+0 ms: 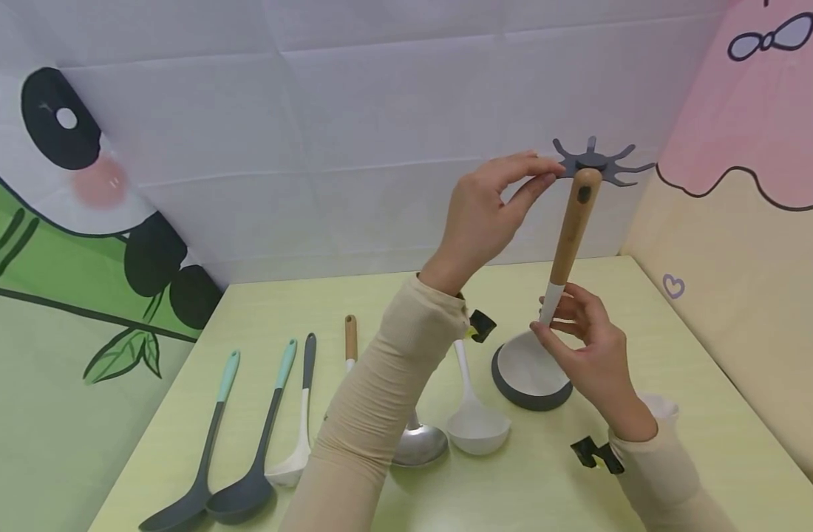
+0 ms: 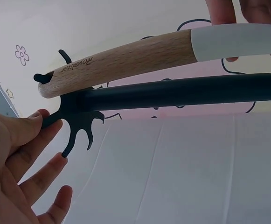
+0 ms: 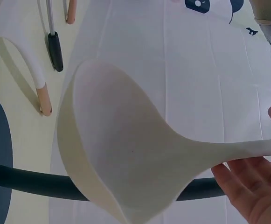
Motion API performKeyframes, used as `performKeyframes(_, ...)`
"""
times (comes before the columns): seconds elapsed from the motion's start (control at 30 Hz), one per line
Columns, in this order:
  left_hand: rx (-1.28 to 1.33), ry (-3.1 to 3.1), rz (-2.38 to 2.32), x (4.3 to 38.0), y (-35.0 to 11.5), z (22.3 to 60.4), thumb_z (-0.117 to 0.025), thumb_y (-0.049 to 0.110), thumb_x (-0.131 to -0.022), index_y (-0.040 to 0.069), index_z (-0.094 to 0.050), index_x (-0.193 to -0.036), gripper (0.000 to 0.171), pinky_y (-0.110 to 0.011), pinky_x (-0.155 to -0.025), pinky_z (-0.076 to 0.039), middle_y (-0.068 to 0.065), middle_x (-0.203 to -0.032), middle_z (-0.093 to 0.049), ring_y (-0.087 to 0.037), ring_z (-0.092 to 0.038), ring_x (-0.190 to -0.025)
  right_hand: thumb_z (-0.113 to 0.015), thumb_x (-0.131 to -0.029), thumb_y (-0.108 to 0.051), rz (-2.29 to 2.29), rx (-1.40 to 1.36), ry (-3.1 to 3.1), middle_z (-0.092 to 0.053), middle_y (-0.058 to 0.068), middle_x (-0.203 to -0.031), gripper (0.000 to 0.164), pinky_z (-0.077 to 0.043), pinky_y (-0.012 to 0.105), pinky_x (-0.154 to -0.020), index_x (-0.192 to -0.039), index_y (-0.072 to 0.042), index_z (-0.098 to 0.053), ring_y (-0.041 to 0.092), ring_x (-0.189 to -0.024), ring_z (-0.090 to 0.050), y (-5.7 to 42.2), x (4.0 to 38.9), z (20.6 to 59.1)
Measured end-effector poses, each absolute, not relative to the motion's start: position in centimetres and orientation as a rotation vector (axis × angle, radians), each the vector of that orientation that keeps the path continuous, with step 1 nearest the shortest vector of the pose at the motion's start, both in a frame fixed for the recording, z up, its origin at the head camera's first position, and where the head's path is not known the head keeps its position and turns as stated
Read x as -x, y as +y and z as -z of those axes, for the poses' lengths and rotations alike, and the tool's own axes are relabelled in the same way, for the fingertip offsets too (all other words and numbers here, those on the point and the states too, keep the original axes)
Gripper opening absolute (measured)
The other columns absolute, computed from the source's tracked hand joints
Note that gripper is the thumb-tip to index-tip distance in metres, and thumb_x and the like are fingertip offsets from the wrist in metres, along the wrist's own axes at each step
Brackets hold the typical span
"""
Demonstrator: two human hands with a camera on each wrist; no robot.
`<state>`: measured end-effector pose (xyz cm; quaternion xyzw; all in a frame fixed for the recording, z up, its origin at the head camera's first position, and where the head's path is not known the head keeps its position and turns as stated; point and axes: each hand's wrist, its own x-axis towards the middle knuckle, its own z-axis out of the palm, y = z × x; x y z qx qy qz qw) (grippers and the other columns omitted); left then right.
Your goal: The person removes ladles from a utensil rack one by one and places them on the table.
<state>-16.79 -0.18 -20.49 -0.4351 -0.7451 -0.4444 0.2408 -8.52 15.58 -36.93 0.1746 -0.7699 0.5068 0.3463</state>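
Observation:
A white ladle with a wooden handle [image 1: 575, 225] stands upright beside a dark grey utensil stand [image 1: 609, 167], its bowl low over the round base [image 1: 535, 402]. In the left wrist view, a hook of the stand shows at the hole in the handle's end [image 2: 70, 79]. My right hand [image 1: 596, 355] pinches the white neck between thumb and fingers; the right wrist view shows the fingers along it beside the wide white bowl [image 3: 130, 135]. My left hand [image 1: 482, 214] pinches one hook arm of the stand's crown [image 2: 74, 105] between thumb and index finger.
Left of the stand lie a white ladle [image 1: 478, 428], a metal ladle [image 1: 421, 445], a white and grey ladle [image 1: 304, 421] and two dark utensils with mint handles, a ladle [image 1: 243, 496] and a turner [image 1: 187, 506]. A fabric wall [image 1: 380, 185] rises behind the table.

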Motion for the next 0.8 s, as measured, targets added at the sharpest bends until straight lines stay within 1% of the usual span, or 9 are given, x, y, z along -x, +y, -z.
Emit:
performKeyframes(0.13, 1.183, -2.041, 1.234, 16.8, -0.2, 20.5, -0.066, 0.012, -0.097, 0.005, -0.076, -0.112, 0.019, -0.012, -0.1, -0.038, -0.005, -0.116, -0.072, -0.009, -0.056, -0.125, -0.076, -0.079, 0.015, -1.298, -0.399, -2.045, -0.07, 0.012, -0.111, 0.064, -0.051, 0.012, -0.084, -0.135, 0.004, -0.048, 0.002, -0.093, -0.066, 15.1, 8.8, 37.5)
performKeyframes(0.23, 1.177, -2.052, 1.228, 16.8, -0.2, 20.6, -0.066, 0.013, -0.098, 0.006, -0.076, -0.113, 0.019, -0.012, -0.099, -0.038, -0.004, -0.116, -0.072, -0.007, -0.055, -0.125, -0.075, -0.082, 0.012, -1.27, -0.372, -2.079, -0.069, 0.017, -0.111, 0.061, -0.049, 0.01, -0.085, -0.135, 0.004, -0.046, -0.001, -0.094, -0.065, 14.9, 8.9, 37.8)
performKeyframes(0.37, 1.174, -2.057, 1.222, 16.7, -0.1, 20.5, -0.065, 0.014, -0.098, 0.006, -0.076, -0.112, 0.019, -0.012, -0.097, -0.04, -0.004, -0.116, -0.072, -0.005, -0.055, -0.124, -0.073, -0.083, 0.012, -1.23, -0.358, -2.093, -0.069, 0.017, -0.111, 0.058, -0.048, 0.009, -0.084, -0.134, 0.005, -0.045, -0.006, -0.092, -0.061, 14.8, 9.0, 38.0)
performKeyframes(0.5, 1.168, -2.059, 1.216, 16.7, -0.1, 20.6, -0.066, 0.014, -0.098, 0.006, -0.076, -0.112, 0.019, -0.012, -0.096, -0.04, -0.003, -0.116, -0.072, -0.005, -0.055, -0.125, -0.073, -0.082, 0.015, -1.194, -0.366, -2.072, -0.07, 0.017, -0.106, 0.057, -0.049, 0.008, -0.082, -0.131, 0.006, -0.047, -0.011, -0.09, -0.058, 14.7, 9.1, 38.1)
performKeyframes(0.67, 1.164, -2.052, 1.215, 16.7, 0.0, 20.7, -0.066, 0.013, -0.098, 0.006, -0.076, -0.112, 0.019, -0.012, -0.096, -0.041, -0.004, -0.115, -0.073, -0.007, -0.055, -0.126, -0.073, -0.079, 0.018, -1.171, -0.41, -2.01, -0.072, 0.018, -0.096, 0.053, -0.05, 0.008, -0.077, -0.126, 0.007, -0.051, -0.012, -0.085, -0.06, 14.6, 9.2, 38.2)
performKeyframes(0.8, 1.169, -2.031, 1.227, 16.7, 0.0, 20.7, -0.066, 0.013, -0.097, 0.006, -0.076, -0.111, 0.019, -0.012, -0.096, -0.041, -0.004, -0.114, -0.073, -0.008, -0.055, -0.126, -0.073, -0.081, 0.017, -1.128, -0.413, -1.989, -0.072, 0.016, -0.091, 0.048, -0.049, 0.007, -0.075, -0.124, 0.006, -0.053, -0.012, -0.083, -0.059, 14.6, 9.3, 38.2)
